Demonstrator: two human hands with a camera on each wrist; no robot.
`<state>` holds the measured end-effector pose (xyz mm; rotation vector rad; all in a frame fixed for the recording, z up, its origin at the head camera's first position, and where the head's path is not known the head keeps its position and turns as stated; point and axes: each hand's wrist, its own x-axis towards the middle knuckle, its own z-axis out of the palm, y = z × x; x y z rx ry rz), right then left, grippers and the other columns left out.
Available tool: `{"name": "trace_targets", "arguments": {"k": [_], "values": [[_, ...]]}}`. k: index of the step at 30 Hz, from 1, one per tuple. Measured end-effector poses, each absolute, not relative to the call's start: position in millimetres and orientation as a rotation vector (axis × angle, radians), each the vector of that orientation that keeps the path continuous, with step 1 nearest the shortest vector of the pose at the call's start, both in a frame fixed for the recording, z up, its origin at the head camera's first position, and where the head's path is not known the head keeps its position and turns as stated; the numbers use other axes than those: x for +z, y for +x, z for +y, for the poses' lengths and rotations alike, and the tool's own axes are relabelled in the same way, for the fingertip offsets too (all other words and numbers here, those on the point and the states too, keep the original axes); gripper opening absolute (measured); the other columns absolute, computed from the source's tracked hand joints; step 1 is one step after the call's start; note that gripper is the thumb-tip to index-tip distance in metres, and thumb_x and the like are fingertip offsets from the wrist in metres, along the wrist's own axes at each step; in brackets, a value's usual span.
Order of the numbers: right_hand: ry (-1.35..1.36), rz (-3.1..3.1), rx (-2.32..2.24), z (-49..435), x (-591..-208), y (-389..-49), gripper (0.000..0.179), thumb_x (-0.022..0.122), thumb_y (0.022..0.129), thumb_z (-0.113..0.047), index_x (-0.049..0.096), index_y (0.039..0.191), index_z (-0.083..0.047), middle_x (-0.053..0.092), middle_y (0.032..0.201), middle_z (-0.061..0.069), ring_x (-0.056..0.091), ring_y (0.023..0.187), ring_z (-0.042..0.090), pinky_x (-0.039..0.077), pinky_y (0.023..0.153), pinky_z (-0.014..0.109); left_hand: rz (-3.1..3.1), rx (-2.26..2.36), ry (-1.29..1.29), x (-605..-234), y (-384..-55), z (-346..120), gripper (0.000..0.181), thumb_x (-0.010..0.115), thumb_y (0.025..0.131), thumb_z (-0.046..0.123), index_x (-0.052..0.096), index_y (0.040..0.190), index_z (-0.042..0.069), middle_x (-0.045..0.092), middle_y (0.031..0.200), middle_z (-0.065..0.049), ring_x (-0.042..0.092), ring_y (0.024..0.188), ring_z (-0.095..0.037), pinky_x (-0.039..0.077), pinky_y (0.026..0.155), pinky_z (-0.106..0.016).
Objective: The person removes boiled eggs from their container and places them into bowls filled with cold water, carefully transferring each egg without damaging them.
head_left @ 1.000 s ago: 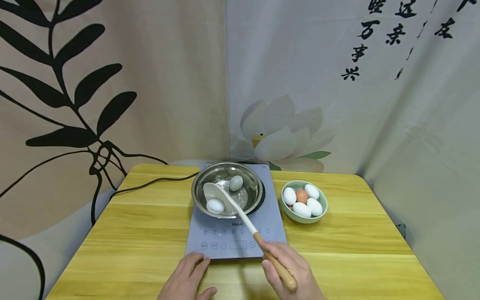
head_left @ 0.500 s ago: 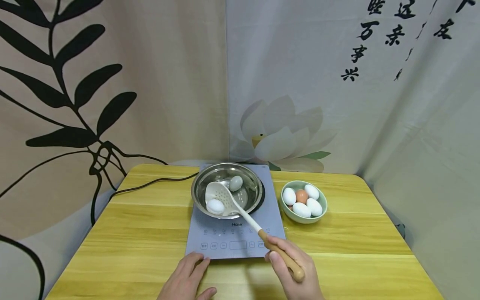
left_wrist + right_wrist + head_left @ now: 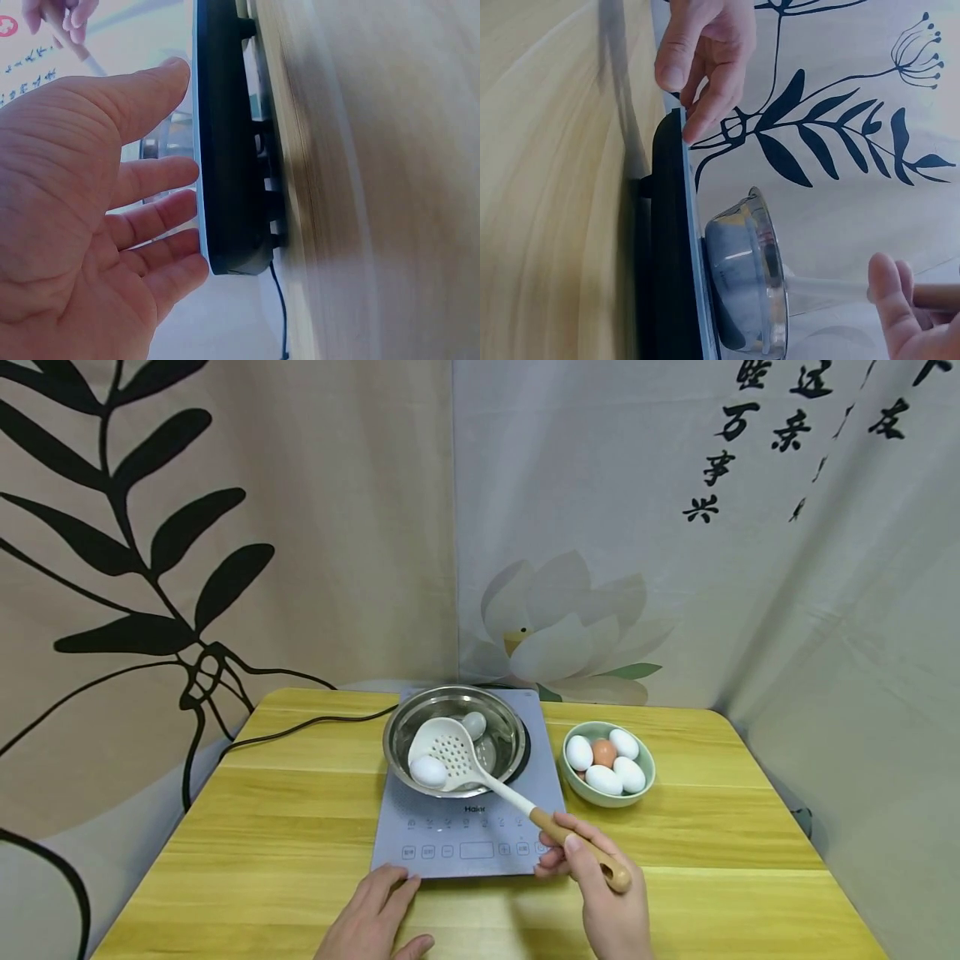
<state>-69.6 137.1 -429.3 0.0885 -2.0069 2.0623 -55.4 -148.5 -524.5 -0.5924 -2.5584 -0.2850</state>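
My right hand (image 3: 600,877) grips the wooden handle of a white slotted spoon (image 3: 442,739). The spoon's perforated bowl is inside a steel pot (image 3: 517,727), with a white egg (image 3: 428,772) lying in it. Behind the spoon, a second egg (image 3: 474,724) sits in the pot, partly covered by the spoon's edge. The pot stands on a grey induction cooker (image 3: 450,835). At the cooker's front left corner rests my left hand (image 3: 375,910), fingers extended, fingertips at the edge. In the left wrist view, the left hand (image 3: 97,187) touches the cooker's side (image 3: 232,150).
A green bowl (image 3: 567,781) holding several white and brown eggs stands right of the cooker on the wooden table (image 3: 712,827). A black cord (image 3: 315,721) runs left from the cooker. Printed curtains (image 3: 360,527) hang behind and beside the table.
My right hand has moved up and slightly right. The slotted spoon has turned so its holes face up, and the white egg now lies in its bowl. The left hand stays put.
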Motion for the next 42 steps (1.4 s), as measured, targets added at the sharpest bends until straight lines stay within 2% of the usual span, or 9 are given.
{"name": "trace_targets", "arguments": {"k": [7, 14, 23, 29, 36, 42], "values": [[0.052, -1.94, 2.199, 142.5, -425.2, -78.7, 0.035, 0.047, 0.116, -0.019, 0.068, 0.129, 0.005, 0.08, 0.101, 0.018, 0.077, 0.082, 0.021, 0.07, 0.077, 0.042, -2.582, -0.283, -0.576, -523.6, -54.5, -147.6, 0.069, 0.091, 0.074, 0.056, 0.077, 0.121, 0.008, 0.062, 0.127, 0.0, 0.061, 0.12, -0.018, 0.057, 0.1, -0.035], [0.058, -1.858, 2.346, 148.6, -424.3, -85.2, 0.039, 0.045, 0.117, -0.027, 0.071, 0.128, -0.001, 0.081, 0.101, 0.014, 0.076, 0.085, 0.018, 0.07, 0.08, 0.041, -2.591, -0.286, -0.578, -522.5, -54.1, -147.0, 0.069, 0.091, 0.075, 0.057, 0.076, 0.122, 0.008, 0.062, 0.128, 0.0, 0.061, 0.121, -0.018, 0.057, 0.1, -0.036], [0.066, -1.819, 2.421, 152.3, -422.3, -87.5, 0.039, 0.042, 0.117, -0.03, 0.075, 0.124, -0.011, 0.081, 0.102, 0.012, 0.077, 0.086, 0.017, 0.07, 0.082, 0.04, -2.586, -0.307, -0.59, -522.2, -54.4, -147.7, 0.068, 0.09, 0.076, 0.056, 0.076, 0.122, 0.008, 0.062, 0.127, -0.001, 0.061, 0.12, -0.019, 0.06, 0.099, -0.038], [0.071, -1.818, 2.445, 154.1, -422.5, -88.0, 0.042, 0.041, 0.118, -0.033, 0.074, 0.126, -0.009, 0.081, 0.105, 0.014, 0.077, 0.088, 0.017, 0.069, 0.084, 0.041, -2.543, -0.266, -0.591, -524.7, -54.8, -149.1, 0.07, 0.093, 0.072, 0.056, 0.077, 0.121, 0.009, 0.062, 0.126, 0.0, 0.061, 0.119, -0.016, 0.054, 0.099, -0.033], [0.11, -1.774, 2.458, 159.6, -423.3, -87.2, 0.043, 0.039, 0.118, -0.032, 0.073, 0.128, -0.008, 0.081, 0.105, 0.013, 0.077, 0.088, 0.016, 0.069, 0.084, 0.038, -2.547, -0.287, -0.61, -524.7, -55.1, -150.1, 0.068, 0.091, 0.075, 0.056, 0.077, 0.121, 0.008, 0.061, 0.126, 0.0, 0.061, 0.119, -0.018, 0.056, 0.099, -0.034], [0.159, -1.703, 2.465, 172.9, -417.9, -87.9, 0.048, 0.037, 0.118, -0.031, 0.068, 0.133, 0.003, 0.082, 0.109, 0.013, 0.077, 0.09, 0.017, 0.069, 0.084, 0.035, -2.606, -0.301, -0.587, -521.8, -53.7, -148.6, 0.068, 0.09, 0.076, 0.056, 0.077, 0.122, 0.008, 0.062, 0.127, 0.0, 0.062, 0.12, -0.018, 0.059, 0.1, -0.036]]}}
